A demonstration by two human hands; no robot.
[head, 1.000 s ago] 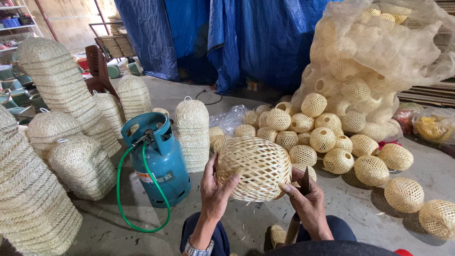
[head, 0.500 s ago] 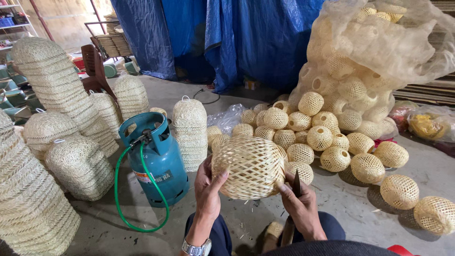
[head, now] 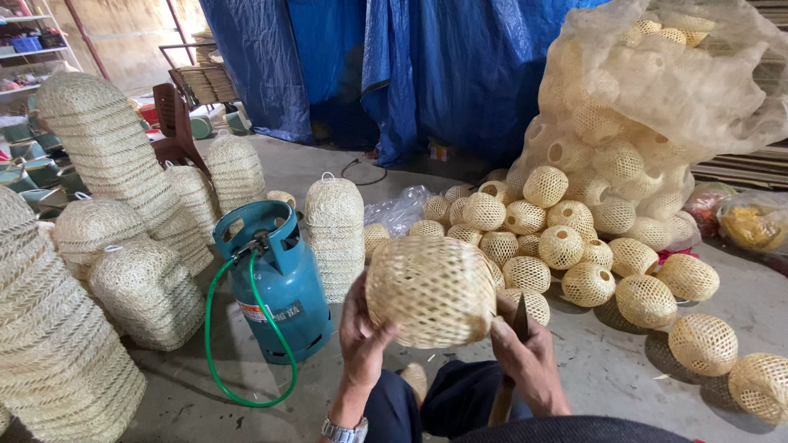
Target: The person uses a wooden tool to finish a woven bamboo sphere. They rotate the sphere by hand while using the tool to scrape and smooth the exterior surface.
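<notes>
Left hand (head: 361,332) cups the woven bamboo basket (head: 431,291) from its left side, fingers spread & curled on the weave, thumb up near the rim. Right hand (head: 525,357) is closed round a thin dark blade (head: 519,316), tip up against the basket's lower right edge; can't tell what kind of tool exactly. Basket sits in the air over the lap, between both hands, opening side hidden.

To work it well, IMO: keep the left palm as a firm backstop w/o crushing the weave, turn the basket bit by bit, keep the blade edge angled away from the left fingers.

Just left stands a blue gas cylinder (head: 283,287) w/ green hose (head: 215,344) looping on the concrete floor (head: 624,369). Beyond, a heap of small round baskets (head: 566,246) & a big mesh sack (head: 657,107) of them. Tall woven covers (head: 107,156) stand far left.
</notes>
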